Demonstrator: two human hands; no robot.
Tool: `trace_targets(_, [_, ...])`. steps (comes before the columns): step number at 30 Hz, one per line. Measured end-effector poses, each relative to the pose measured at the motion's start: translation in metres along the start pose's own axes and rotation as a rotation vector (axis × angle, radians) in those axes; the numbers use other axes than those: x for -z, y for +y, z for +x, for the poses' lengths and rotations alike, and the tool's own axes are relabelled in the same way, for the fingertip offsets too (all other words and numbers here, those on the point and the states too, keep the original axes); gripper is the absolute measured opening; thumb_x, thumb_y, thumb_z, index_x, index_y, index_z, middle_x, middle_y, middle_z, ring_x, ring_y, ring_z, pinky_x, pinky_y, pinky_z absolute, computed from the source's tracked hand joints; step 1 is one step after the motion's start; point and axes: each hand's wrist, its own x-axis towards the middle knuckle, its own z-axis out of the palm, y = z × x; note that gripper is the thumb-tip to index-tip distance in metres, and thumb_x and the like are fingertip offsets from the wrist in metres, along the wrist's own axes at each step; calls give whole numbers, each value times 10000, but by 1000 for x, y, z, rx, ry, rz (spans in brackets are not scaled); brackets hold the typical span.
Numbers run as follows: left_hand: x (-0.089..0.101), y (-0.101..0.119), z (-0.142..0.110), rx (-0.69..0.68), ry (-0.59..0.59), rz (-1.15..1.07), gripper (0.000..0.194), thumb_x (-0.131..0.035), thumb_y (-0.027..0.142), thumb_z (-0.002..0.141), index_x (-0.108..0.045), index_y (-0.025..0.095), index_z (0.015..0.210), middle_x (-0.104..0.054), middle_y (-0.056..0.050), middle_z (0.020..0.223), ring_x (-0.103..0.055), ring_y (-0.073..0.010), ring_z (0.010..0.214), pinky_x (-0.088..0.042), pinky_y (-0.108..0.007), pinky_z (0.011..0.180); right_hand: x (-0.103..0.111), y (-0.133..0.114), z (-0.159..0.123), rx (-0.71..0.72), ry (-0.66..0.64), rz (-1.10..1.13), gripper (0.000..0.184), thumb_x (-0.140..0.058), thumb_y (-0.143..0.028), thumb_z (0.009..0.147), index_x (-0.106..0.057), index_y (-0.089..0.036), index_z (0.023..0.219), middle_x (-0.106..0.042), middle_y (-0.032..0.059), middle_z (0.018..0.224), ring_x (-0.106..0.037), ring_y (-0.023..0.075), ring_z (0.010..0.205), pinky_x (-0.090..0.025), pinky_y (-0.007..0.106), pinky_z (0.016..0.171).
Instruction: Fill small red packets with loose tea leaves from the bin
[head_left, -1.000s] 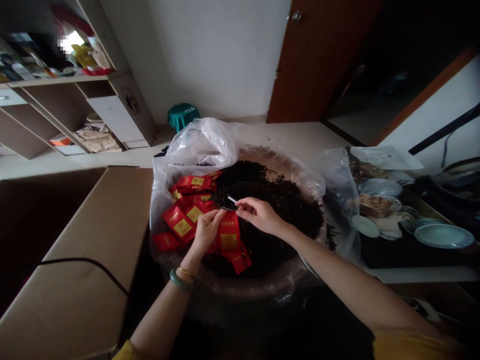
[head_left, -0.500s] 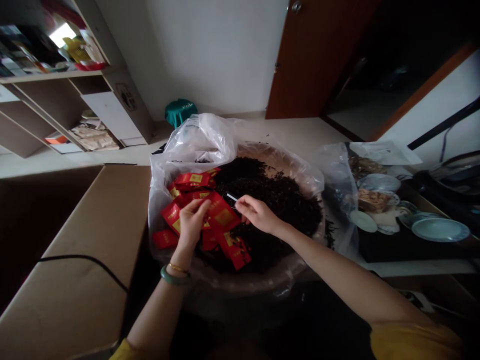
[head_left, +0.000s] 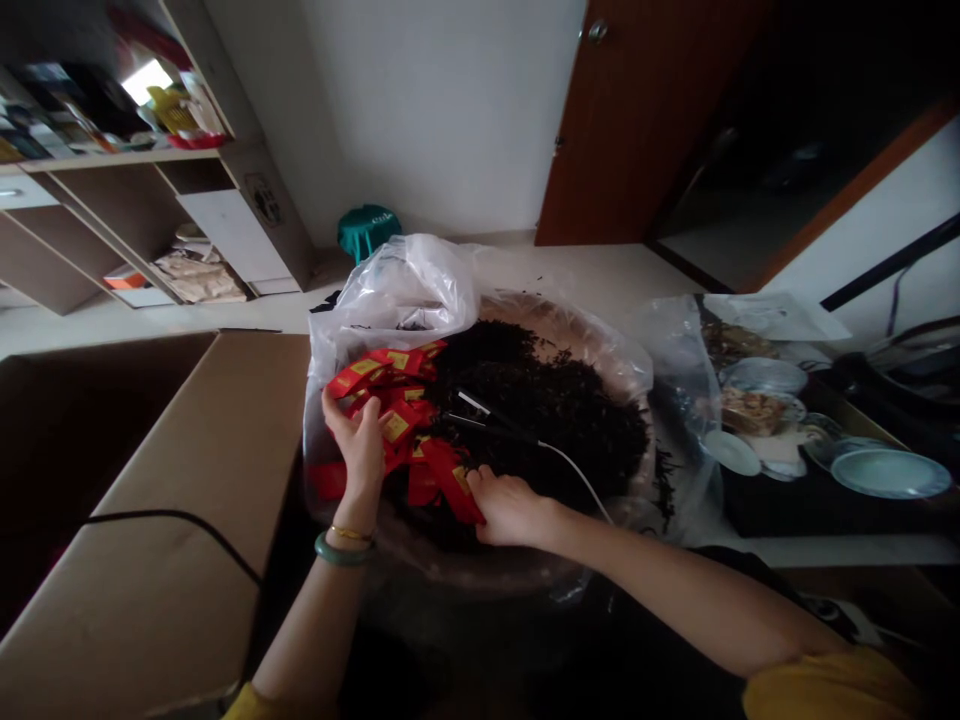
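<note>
My left hand (head_left: 358, 445) is over a heap of red packets (head_left: 397, 425) with yellow labels, its thumb and forefinger spread and touching the packets; some fingers are hidden. My right hand (head_left: 514, 508) pinches the lower end of another red packet (head_left: 452, 482) at the near side of the heap. Just beyond the right hand, a dark tong-like tool (head_left: 499, 428) with a pale strip inside one jaw and a white cord lies on dark dried leaves (head_left: 577, 405). Its jaws are spread apart. Packets and leaves share a wide round container (head_left: 592, 330) lined with clear plastic (head_left: 409, 280).
A large cardboard box (head_left: 172, 520) stands to the left. At right are a clear bag (head_left: 682, 380), a lidded dish (head_left: 891, 467) and a small pale dish (head_left: 731, 453). Behind are a shelf unit (head_left: 262, 215), a green-covered bin (head_left: 367, 230) and a brown door (head_left: 637, 120).
My left hand has moved left to the heap and let go of a packet. My right hand has released the tool onto the leaves and moved nearer, taking hold of another packet.
</note>
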Motion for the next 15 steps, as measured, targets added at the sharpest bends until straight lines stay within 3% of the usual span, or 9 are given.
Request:
trace_targets(4, [1, -4, -3, -189, 73, 259, 735, -661, 247, 744, -317, 248, 1393, -206, -155, 1477, -564, -222, 1100, -527, -367, 897, 21, 15, 0, 69, -121, 11, 315, -621, -226, 714, -665, -106, 1002, -705, 166, 946, -691, 305, 849, -509, 325, 671])
trace_targets(6, [-1, 0, -8, -369, -2, 388, 642, -638, 254, 768, -387, 232, 1359, -271, -152, 1463, -516, -251, 1177, -500, -395, 934, 32, 24, -1, 47, -101, -12, 204, -567, -177, 757, -710, -123, 894, -723, 162, 894, -697, 291, 844, -496, 306, 668])
trace_targets(7, [-2, 3, -11, -462, -97, 435, 570, -621, 258, 786, -437, 226, 1324, -355, -142, 1426, -493, -258, 1208, -488, -410, 948, 37, 29, -1, 19, -59, -30, 199, -547, -159, 776, -720, -131, 870, -726, 159, 885, -699, 284, 843, -491, 299, 667])
trace_targets(9, [-6, 10, -20, -618, -408, 485, 416, -595, 264, 817, -541, 215, 1226, -560, -112, 1255, -511, -250, 1195, -457, -439, 982, 46, 39, -4, -16, 45, -58, 210, -530, -149, 803, -728, -155, 873, -730, 141, 867, -700, 269, 827, -487, 291, 660])
trace_targets(11, [-11, 15, -31, -690, -691, 540, 386, -649, 291, 784, -603, 209, 1159, -645, -96, 1152, -543, -257, 1156, -448, -447, 986, 53, 47, -6, 12, 142, -60, 209, -532, -162, 826, -727, -189, 896, -727, 109, 859, -697, 246, 797, -487, 285, 656])
trace_targets(13, [-14, 16, -42, -643, -923, 585, 309, -676, 307, 767, -668, 205, 1059, -714, -71, 974, -648, -223, 934, -514, -373, 852, 58, 52, -9, 100, 255, -33, 205, -534, -162, 847, -720, -214, 915, -717, 79, 879, -687, 216, 791, -494, 283, 679])
trace_targets(15, [-16, 13, -51, -490, -1001, 605, 179, -624, 296, 812, -719, 197, 926, -730, -37, 784, -658, -163, 677, -522, -282, 676, 60, 55, -9, 187, 426, 35, 203, -542, -154, 859, -705, -219, 960, -699, 62, 915, -671, 194, 819, -507, 286, 728])
